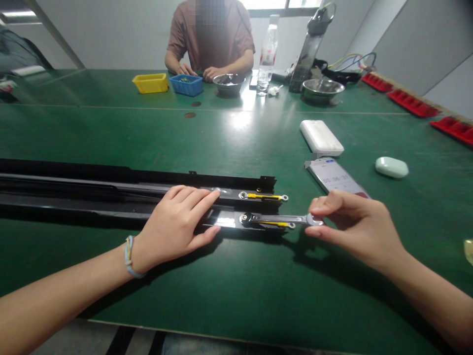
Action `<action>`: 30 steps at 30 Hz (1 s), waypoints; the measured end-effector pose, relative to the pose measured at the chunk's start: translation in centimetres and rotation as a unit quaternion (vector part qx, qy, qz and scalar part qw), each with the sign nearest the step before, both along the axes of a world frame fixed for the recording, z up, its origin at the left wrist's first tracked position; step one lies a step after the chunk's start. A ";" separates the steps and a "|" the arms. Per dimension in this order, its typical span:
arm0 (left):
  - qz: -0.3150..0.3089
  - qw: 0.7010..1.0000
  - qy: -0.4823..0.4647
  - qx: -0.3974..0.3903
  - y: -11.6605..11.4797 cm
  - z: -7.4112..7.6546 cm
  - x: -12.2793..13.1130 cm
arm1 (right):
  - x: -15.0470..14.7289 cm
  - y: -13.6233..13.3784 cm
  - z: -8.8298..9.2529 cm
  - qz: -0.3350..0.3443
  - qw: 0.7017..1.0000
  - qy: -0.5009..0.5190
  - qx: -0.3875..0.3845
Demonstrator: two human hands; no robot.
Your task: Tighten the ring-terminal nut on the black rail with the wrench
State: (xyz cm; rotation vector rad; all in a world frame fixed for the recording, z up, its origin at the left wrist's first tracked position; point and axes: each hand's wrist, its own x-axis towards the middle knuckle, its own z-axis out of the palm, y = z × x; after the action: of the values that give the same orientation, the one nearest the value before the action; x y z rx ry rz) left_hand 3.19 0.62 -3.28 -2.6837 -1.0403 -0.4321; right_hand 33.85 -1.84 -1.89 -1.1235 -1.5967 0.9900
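Two long black metal rails [111, 213] lie side by side on the green table, reaching in from the left. My left hand [181, 222] rests across them with its fingers stretched out. Between the thumb and fingers of my right hand [354, 224] is the open end of a combination wrench [281, 219]. Its ring end sits around a nut or bolt on the near rail. Beneath the wrench, a yellow strap with a ring terminal is partly hidden. A similar yellow strap [262, 196] with ring terminals at both ends is on the far rail.
Right of the rails are a phone [334, 175], a white power bank [321, 138] and a pale green case [391, 167]. Across the table [148, 133] stand yellow [151, 84] and blue bins [186, 85], metal bowls [229, 85] and bottles [266, 59]. A person sits behind them.
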 end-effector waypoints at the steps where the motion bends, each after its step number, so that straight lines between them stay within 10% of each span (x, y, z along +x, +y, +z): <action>1: 0.000 1.000 0.000 0.000 -0.1 0.0 0.1 | 0.1 0.1 0.0 -0.009 1.000 -0.001 -0.004; 12: 0.003 1.000 0.001 0.009 -1.3 1.0 0.3 | 0.0 0.4 0.6 -0.079 0.996 -0.012 -0.045; 30: 0.001 1.000 -0.004 -0.004 -0.2 0.5 -0.8 | 0.0 0.4 0.6 0.063 0.997 0.023 -0.045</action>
State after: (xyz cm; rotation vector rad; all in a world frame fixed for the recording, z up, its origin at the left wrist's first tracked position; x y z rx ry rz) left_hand 2.35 0.43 -2.78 -2.6896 -1.0493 -0.4401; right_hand 33.83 -1.43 -1.32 -1.0619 -1.6156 1.1731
